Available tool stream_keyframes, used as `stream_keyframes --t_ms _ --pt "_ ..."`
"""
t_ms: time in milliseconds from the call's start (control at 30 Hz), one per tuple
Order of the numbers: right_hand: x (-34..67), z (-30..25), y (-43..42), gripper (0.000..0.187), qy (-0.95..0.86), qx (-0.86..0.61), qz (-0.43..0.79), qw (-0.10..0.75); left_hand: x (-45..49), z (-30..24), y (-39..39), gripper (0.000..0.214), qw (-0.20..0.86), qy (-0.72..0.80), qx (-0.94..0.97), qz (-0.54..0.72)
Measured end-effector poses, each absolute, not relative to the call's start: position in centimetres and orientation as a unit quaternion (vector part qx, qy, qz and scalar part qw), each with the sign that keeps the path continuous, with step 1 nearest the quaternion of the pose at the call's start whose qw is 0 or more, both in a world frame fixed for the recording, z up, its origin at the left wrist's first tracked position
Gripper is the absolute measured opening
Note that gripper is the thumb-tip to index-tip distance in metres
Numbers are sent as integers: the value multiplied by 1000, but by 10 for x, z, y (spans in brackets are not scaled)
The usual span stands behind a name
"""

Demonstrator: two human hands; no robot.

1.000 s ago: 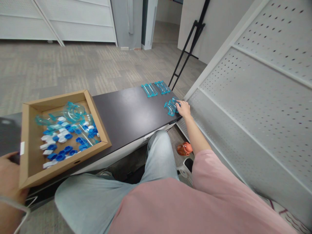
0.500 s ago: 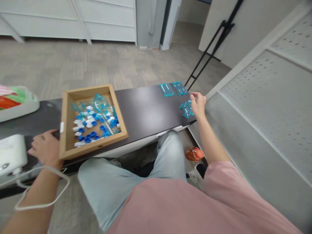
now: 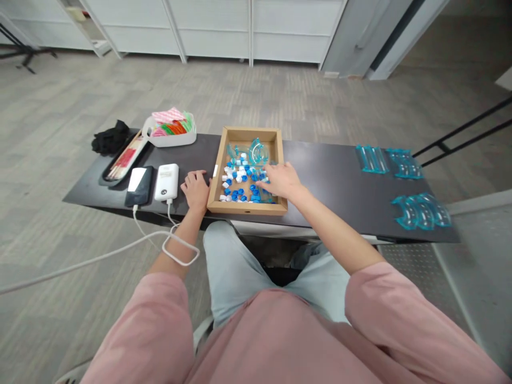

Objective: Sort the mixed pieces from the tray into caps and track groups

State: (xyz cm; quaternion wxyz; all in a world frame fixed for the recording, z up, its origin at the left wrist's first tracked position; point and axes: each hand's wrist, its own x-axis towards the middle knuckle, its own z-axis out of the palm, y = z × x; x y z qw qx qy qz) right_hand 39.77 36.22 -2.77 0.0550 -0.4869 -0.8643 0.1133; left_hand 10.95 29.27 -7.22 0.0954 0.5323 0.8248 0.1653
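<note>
A shallow cardboard box (image 3: pixel 251 208) stands on the dark table in front of me. White and blue small caps (image 3: pixel 239 176) lie loose in it, with clear teal-edged plastic pieces (image 3: pixel 258 152) behind them. My right hand (image 3: pixel 284 180) reaches over the box's right wall, thumb and fingers apart above the contents; contact with a piece cannot be made out. Beside the left wall, my left hand (image 3: pixel 195 189) rests on the table with fingers stretched out. A small dark object (image 3: pixel 207 178) shows at its fingertips.
Sorted teal plastic pieces lie at the table's right: straight ones (image 3: pixel 372 159), a second set (image 3: pixel 405 163) and curved ones (image 3: pixel 421 212). At left are a white power bank (image 3: pixel 167 182), a phone (image 3: pixel 139 185), a white basket (image 3: pixel 172 140) and a dark tray (image 3: pixel 109 180). A white cable (image 3: pixel 120 248) crosses my left forearm.
My right hand has left the curved teal pieces at the table's right end and come over the box. The view has swung left. My left hand stays beside the box.
</note>
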Motion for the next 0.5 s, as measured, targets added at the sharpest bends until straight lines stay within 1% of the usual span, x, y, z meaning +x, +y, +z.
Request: stream_keyframes --t_ms 67,167,233,333,433,500 --pt "382 -33 363 48 -863 -494 104 18 109 -74 294 51 92 826 532 163" --pt "376 -33 360 38 -859 -500 110 12 109 -77 296 49 71 839 518 152" --pt "381 -28 359 36 -847 -514 127 46 109 -78 296 49 71 836 522 150" --pt "394 -17 362 36 -820 -524 191 125 107 -78 294 52 83 826 536 153" --pt "410 -9 369 31 -771 -527 295 203 104 -79 295 55 84 830 532 144" --pt "422 -7 372 27 -721 -520 386 246 104 -79 296 56 84 832 530 139"
